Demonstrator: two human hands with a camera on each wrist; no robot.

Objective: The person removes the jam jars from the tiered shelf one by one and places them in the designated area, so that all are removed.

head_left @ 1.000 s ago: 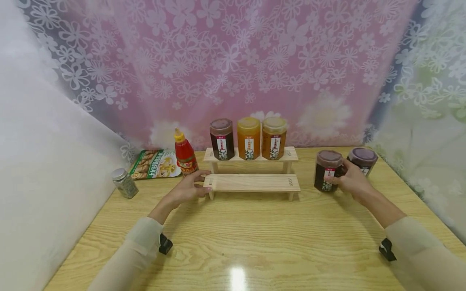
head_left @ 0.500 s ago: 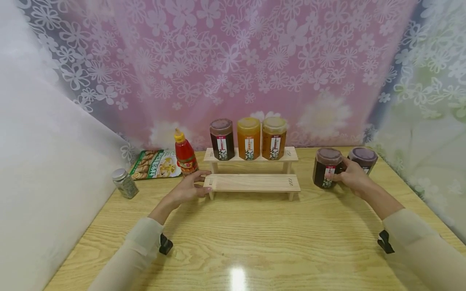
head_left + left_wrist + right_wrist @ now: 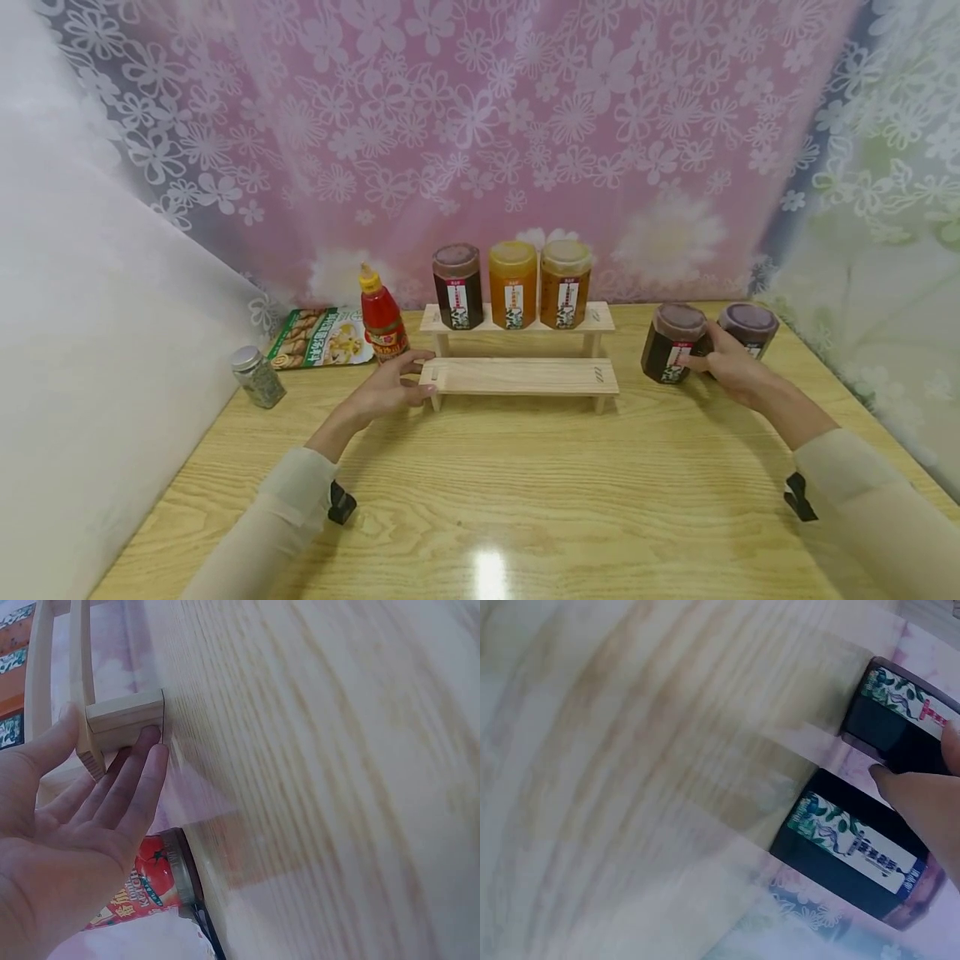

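Note:
With thumb and fingers, my left hand [image 3: 390,387] grips the left end of the lower board of a two-step wooden rack [image 3: 517,377]. In the left wrist view the thumb is on the board's edge and the fingertips touch a wooden leg [image 3: 124,724]. My right hand [image 3: 735,367] holds a dark jam jar [image 3: 667,354] with a red-and-white label, right of the rack. That jar stands upright; whether its base touches the table I cannot tell. Close behind the hand is a second dark jar [image 3: 855,851] with a purple lid, its label blue and white.
Three jars, dark [image 3: 457,287], yellow-orange [image 3: 513,287] and amber [image 3: 565,287], stand on the rack's upper step. A ketchup bottle [image 3: 382,321] is beside my left hand. Farther left are a food packet [image 3: 322,337] and a small glass shaker [image 3: 258,379]. A flowered curtain [image 3: 480,150] hangs behind.
The jar in my right hand has shifted slightly back and left, away from me. My left hand stays on the rack, and the other things keep their places.

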